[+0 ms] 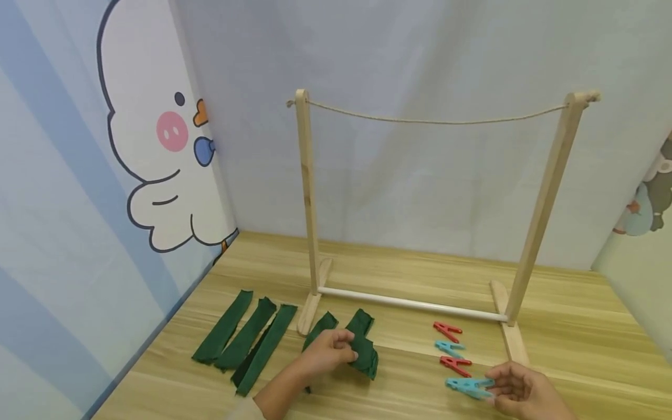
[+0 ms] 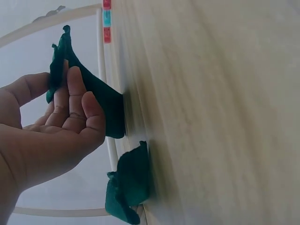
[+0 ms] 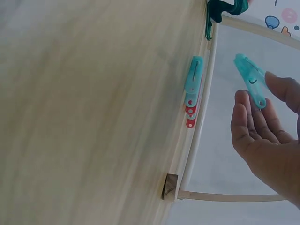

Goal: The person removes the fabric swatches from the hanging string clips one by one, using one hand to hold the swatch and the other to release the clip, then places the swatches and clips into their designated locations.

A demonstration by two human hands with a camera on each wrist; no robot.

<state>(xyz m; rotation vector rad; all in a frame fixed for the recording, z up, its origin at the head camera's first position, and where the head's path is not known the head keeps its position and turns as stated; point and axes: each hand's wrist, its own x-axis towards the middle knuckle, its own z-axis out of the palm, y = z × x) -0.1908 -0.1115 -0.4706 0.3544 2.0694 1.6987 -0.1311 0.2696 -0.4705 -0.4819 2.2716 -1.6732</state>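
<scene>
My left hand (image 1: 329, 352) pinches a dark green cloth strip (image 1: 363, 348) between thumb and fingers. In the left wrist view this cloth (image 2: 101, 101) has one end raised in the fingers, while its lower part reaches down to the tabletop. Another green cloth (image 1: 321, 325) is partly hidden behind that hand. My right hand (image 1: 525, 389) pinches a light blue clothespin (image 1: 469, 387) by one end. From the right wrist, the held clothespin (image 3: 251, 79) appears raised off the table. Beyond it lie red clothespins (image 1: 448, 331) and a blue clothespin (image 1: 450, 348).
Three long green strips (image 1: 265, 350) lie side by side at the left of the wooden table (image 1: 409, 394). Behind the hands stands a wooden frame (image 1: 310, 198), with a sagging rope (image 1: 436, 122) across its top and a white bar (image 1: 412, 303) low down.
</scene>
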